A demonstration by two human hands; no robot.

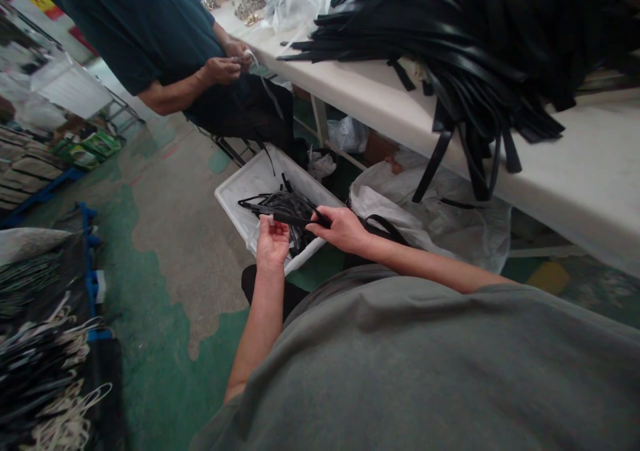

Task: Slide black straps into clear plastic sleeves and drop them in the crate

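Note:
A flat black strap (pixel 296 220) stretches between my two hands above a white plastic bin (pixel 231 205). At its left end, my left hand (pixel 273 243) is closed in a pinch, with a small whitish bit showing at the fingertips. My right hand (pixel 344 229) is wrapped round the strap further along, thumb on top. A black length loops out beyond the right wrist. Below my hands, a tangle of thin black straps (pixel 287 203) lies in the bin.
On the white table (pixel 575 191) a big heap of black straps (pixel 450 44) hangs over the edge. A co-worker (pixel 145 31) sits ahead, handling a pale strip. A plastic sack (pixel 430 217) lies under the table. Bundled cords (pixel 55 377) and a blue pallet (pixel 90 264) are at left.

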